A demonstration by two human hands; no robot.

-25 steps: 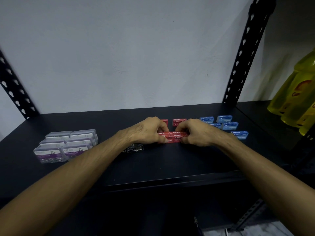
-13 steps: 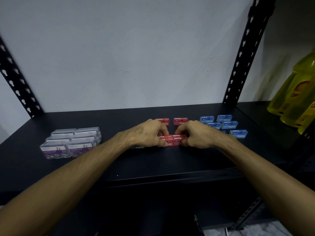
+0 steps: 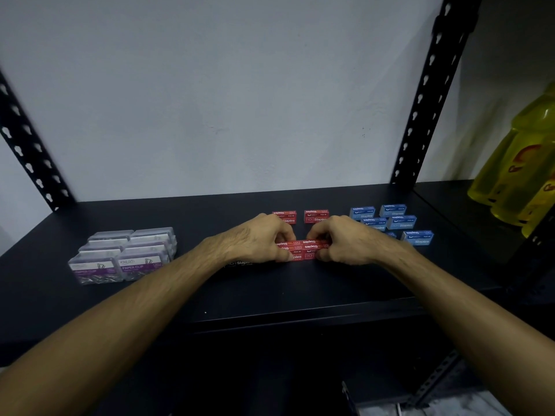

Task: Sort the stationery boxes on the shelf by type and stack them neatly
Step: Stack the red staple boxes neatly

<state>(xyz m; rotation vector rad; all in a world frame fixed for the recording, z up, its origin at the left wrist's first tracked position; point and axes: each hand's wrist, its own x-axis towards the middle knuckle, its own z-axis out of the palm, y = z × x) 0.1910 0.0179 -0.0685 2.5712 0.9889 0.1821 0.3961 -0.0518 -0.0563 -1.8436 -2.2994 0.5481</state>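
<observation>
Left hand: we are seeing it gripping the red staple stack, fingers curled.
Right hand: gripping the stack's opposite end.

Red staple boxes, blue staple boxes, black shelf

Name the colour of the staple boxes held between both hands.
Red staple boxes with white lettering, clearest in the head view.

Dim, bluish light; blurred, wide-angle bending at the edges.
</observation>
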